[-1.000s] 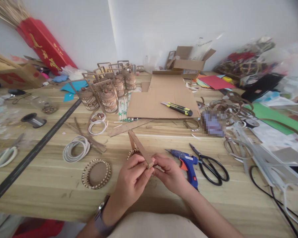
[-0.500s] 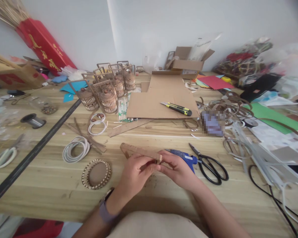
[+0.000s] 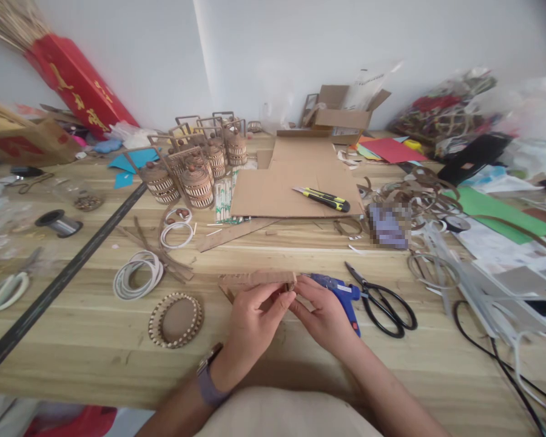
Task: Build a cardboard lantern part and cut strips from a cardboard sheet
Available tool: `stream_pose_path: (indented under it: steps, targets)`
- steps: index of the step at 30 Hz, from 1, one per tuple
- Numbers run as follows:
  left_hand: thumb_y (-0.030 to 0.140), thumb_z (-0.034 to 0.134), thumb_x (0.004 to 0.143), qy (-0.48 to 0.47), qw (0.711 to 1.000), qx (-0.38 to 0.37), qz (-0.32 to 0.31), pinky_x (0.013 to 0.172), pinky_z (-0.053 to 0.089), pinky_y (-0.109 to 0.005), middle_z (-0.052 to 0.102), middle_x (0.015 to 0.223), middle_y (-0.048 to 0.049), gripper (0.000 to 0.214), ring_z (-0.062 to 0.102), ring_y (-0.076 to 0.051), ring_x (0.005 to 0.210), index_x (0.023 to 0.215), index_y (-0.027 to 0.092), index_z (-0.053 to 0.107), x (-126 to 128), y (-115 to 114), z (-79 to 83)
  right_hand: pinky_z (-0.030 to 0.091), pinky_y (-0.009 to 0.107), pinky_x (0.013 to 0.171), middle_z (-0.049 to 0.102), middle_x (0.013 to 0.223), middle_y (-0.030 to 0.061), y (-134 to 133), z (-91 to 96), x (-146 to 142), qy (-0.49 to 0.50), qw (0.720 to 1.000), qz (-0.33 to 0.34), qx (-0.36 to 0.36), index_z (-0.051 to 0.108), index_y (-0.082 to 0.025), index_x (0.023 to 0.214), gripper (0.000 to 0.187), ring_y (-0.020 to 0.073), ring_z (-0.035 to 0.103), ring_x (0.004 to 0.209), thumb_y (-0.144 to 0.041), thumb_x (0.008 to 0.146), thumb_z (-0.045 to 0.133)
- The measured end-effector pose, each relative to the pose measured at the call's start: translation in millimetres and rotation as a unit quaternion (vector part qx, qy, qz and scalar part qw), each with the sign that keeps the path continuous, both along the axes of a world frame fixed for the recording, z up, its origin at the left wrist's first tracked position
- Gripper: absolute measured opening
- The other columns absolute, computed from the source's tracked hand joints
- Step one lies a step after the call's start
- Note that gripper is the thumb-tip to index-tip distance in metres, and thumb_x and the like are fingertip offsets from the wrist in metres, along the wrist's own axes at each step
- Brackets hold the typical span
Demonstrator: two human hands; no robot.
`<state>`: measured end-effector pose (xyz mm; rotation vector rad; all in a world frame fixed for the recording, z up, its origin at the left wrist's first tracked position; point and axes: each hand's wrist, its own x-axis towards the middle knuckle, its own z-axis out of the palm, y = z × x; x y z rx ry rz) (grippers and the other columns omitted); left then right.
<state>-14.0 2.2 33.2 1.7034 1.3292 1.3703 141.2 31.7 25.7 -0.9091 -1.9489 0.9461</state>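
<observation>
**Cardboard strip swung down from tilted to level**

Lowered since a second ago, the long brown cardboard strip (image 3: 255, 279) now lies almost level just above the pale wooden counter (image 3: 95, 364). Before, its far end pointed up and away. Its right end sits between the two grips, and the rest runs out leftward past the left grip (image 3: 250, 318).

Both grips are closed in a fingertip pinch on that one end. The left grip has thumb and forefinger on it from the near side, and the right grip (image 3: 323, 311) meets it from the opposite side.

The strip looks light and thin, probably stiff along its length but easy to crease. It seems to be two layers folded together, though blur leaves that unsure. It is best held on its flat faces near the end, as here, with gentle pressure.

Both forearms come in low from the near edge and converge, with the wrists close above the counter. A blue hot-glue gun (image 3: 341, 292) lies just beyond the right grip. Black-handled scissors (image 3: 386, 303) lie further right of it. An oval cardboard base with a ribbed rim (image 3: 176, 318) lies left of the left grip.
</observation>
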Motion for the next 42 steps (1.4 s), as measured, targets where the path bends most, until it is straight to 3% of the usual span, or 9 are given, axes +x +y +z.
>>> stream_pose_path:
  steps: [8,13,16,18,22,25,31,36,42]
  targets:
    - [0.018,0.053,0.095,0.02,0.998,0.044,-0.029,0.079,0.056,-0.025,0.07,0.102,-0.0076,0.023,0.068,-0.015,0.09,0.117,0.019,0.058,-17,-24,-6.9,0.049,0.028,0.073,0.068,0.083,0.0035,11,-5.6,7,-0.007,0.999,-0.047,0.005,0.065,-0.022,0.081,0.013,0.0178,0.064,0.08,-0.026,0.092,0.057]
    - [0.007,0.053,0.091,0.204,0.964,0.169,-0.009,0.077,0.049,-0.026,0.068,0.082,-0.0022,0.014,0.062,-0.015,0.079,0.09,0.02,0.059,-54,-48,4.5,0.05,0.03,0.078,0.07,0.088,0.0048,20,-5.3,8,0.0,0.999,-0.044,0.0,0.067,-0.022,0.089,0.012,0.0186,0.065,0.084,-0.027,0.091,0.057]
    - [0.02,0.058,0.091,0.358,0.907,0.163,0.148,0.083,0.045,-0.039,0.069,0.088,-0.0081,0.005,0.059,-0.025,0.088,0.095,0.02,0.061,-88,-56,-1.6,0.051,0.03,0.078,0.071,0.088,0.0051,22,-4.1,6,-0.008,0.999,-0.046,0.0,0.067,-0.022,0.086,0.012,0.0186,0.065,0.084,-0.027,0.09,0.057]
    - [0.037,0.06,0.09,0.471,0.848,0.104,0.219,0.083,0.042,-0.047,0.069,0.102,-0.0155,0.027,0.056,-0.034,0.096,0.108,0.017,0.063,-111,-62,-12.6,0.051,0.03,0.078,0.071,0.088,0.0051,22,-3.9,6,-0.01,0.999,-0.045,0.002,0.067,-0.022,0.085,0.012,0.0186,0.065,0.084,-0.027,0.09,0.057]
    - [0.029,0.052,0.092,0.576,0.792,0.01,0.203,0.081,0.039,-0.047,0.072,0.089,-0.0111,0.019,0.056,-0.035,0.094,0.09,0.02,0.068,-134,-77,-29.4,0.052,0.033,0.079,0.072,0.092,0.006,23,-5.4,6,-0.021,0.998,-0.056,0.0,0.067,-0.022,0.087,0.013,0.0202,0.066,0.087,-0.03,0.09,0.058]
    - [0.023,0.048,0.095,0.547,0.825,-0.016,0.141,0.082,0.039,-0.045,0.07,0.082,-0.0072,0.022,0.057,-0.031,0.09,0.085,0.02,0.067,-128,-88,-19.2,0.052,0.034,0.078,0.072,0.094,0.0066,23,-7.4,6,-0.029,0.997,-0.073,-0.004,0.067,-0.022,0.088,0.013,0.0213,0.066,0.088,-0.032,0.089,0.059]
    - [0.023,0.054,0.095,0.368,0.923,-0.025,-0.109,0.072,0.038,-0.031,0.063,0.075,0.0025,0.019,0.053,-0.018,0.075,0.077,0.021,0.059,-85,-97,35.6,0.052,0.032,0.072,0.068,0.086,0.0036,15,-6.1,12,-0.028,0.991,-0.13,0.014,0.066,-0.021,0.094,0.016,0.0175,0.065,0.075,-0.033,0.085,0.065]
    - [0.017,0.056,0.094,0.41,0.903,0.082,-0.098,0.071,0.036,-0.035,0.062,0.072,0.0027,0.019,0.053,-0.018,0.073,0.075,0.02,0.058,-42,-73,44.2,0.047,0.027,0.061,0.063,0.073,0.0004,-9,10.2,23,-0.037,0.963,-0.249,0.092,0.064,-0.021,0.083,0.016,0.0147,0.059,0.065,-0.032,0.093,0.056]
    - [0.01,0.065,0.084,0.516,0.845,0.123,-0.066,0.063,0.04,-0.037,0.062,0.071,-0.0004,0.013,0.055,-0.022,0.07,0.075,0.018,0.06,-16,-44,28.6,0.049,0.025,0.063,0.067,0.079,0.001,-32,27.9,23,-0.108,0.961,-0.122,0.224,0.063,-0.021,0.101,0.014,0.0138,0.064,0.07,-0.019,0.096,0.051]
